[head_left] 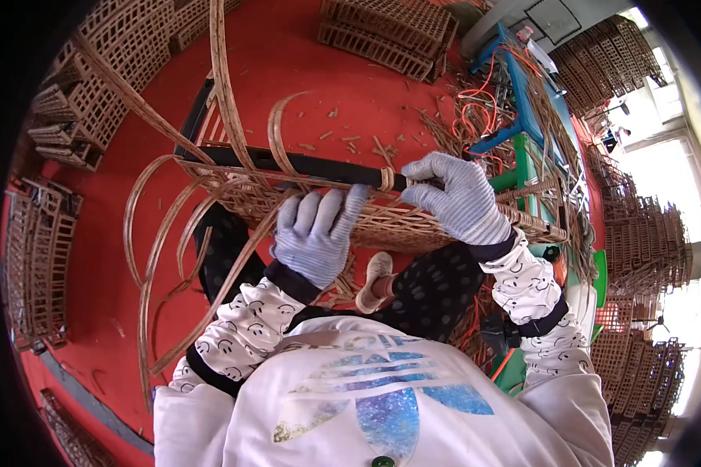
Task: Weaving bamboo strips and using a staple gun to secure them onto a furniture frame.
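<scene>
A half-woven rattan panel (413, 222) on a black metal frame (311, 165) lies across my lap. My left hand (318, 233), in a grey knit glove, grips the woven edge with its fingers curled over the black bar. My right hand (452, 194), gloved the same, pinches a rattan strip (387, 179) where it wraps around the bar. Several loose rattan strips (226, 93) arc up and out to the left from the weave.
Finished woven panels are stacked at the top (389, 31), at the left (39, 265) and the right (639, 257). A blue and green stand (522, 109) with orange cable sits at the right. Rattan scraps litter the red floor (343, 101).
</scene>
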Demonstrator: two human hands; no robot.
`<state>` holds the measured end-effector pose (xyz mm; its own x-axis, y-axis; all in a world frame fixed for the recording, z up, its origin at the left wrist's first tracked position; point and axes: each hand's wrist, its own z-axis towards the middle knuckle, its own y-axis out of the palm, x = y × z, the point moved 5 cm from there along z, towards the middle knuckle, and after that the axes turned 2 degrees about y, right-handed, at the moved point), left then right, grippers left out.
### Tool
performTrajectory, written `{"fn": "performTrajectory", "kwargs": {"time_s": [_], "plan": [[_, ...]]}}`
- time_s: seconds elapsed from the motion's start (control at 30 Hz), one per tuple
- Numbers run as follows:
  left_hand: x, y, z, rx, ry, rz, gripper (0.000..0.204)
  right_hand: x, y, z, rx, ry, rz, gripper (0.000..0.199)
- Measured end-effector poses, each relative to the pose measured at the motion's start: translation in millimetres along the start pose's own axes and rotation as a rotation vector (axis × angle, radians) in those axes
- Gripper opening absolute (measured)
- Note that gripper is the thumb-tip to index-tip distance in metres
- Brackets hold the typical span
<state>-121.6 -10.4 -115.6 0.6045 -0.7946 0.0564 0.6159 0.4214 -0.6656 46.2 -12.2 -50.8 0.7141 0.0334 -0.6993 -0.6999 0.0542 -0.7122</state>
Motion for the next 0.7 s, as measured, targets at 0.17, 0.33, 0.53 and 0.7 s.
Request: {"fn": "performTrajectory", "kwargs": {"time_s": [0.17,0.33,0.53,0.7], "plan": [[-4.3,23.9,-10.0,-0.225,-0.259,-0.242,0.032,2.6,1.7,0.7,-0.013,0.026,-0.006,0.021],[-5.1,41.2,-35.5,-0.415,-0.331,-0.304,0.051,7.5,3.9,0.1,-0.092,0.089,0.023,0.023],[3.1,35.0,-38.1,-0.381,-0.482,-0.714,0.052,16.3,10.3,6.2,-0.231,0.191,0.29,0.028],[18.9,19.4,-19.5,-0.294,-0.564,-1.084,0.049,14.2,12.0,9.0,-0.393,0.202,0.251,0.028]]}}
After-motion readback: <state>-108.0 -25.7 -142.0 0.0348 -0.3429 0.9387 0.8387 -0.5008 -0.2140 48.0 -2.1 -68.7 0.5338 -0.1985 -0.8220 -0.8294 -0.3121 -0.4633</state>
